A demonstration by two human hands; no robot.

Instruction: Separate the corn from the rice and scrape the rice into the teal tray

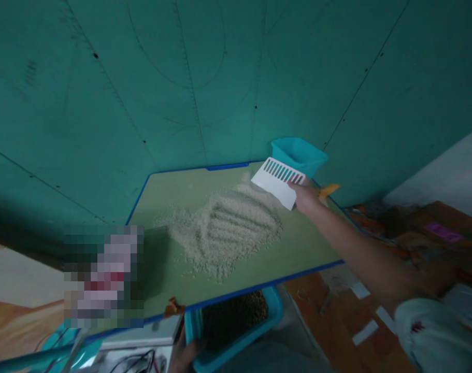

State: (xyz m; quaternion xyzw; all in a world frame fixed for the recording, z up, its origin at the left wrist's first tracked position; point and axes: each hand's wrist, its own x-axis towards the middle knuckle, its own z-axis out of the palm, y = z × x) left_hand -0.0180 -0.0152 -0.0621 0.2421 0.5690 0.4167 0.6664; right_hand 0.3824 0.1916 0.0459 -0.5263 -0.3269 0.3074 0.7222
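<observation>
Head camera's what I'm watching from my end, so closest stuff first. Bottom of the view, my left hand [186, 356] is at the left side of a teal tub [273, 305] full of dark grains [236, 317]. Its thumb lies over the rim, but the other fingers are dark and cut off, so I can't tell how tight they are. Just left of that is a white box [142, 335] with black cables [144, 357] on it. Above those sits the blue-edged board [311, 241], with a brown scrap [173, 306] on its near edge. Something white and red [110, 280] at its left end is pixelated, no clue what it is. Mid-board there's a wide, loose pile of pale grains [230, 228] with dark grooves across it. My right hand [308, 197] is up at the far right part of the pile, fingers closed on the right end of a white slotted scoop [275, 186]. The scoop is tilted, slots on the far side; can't say if it touches the grains. Some orange thing [329, 190] shows by that wrist. Past the scoop is a teal bin [298, 150] at the board's far right corner, then a green wall [204, 77] with thin lines marked on it.
</observation>
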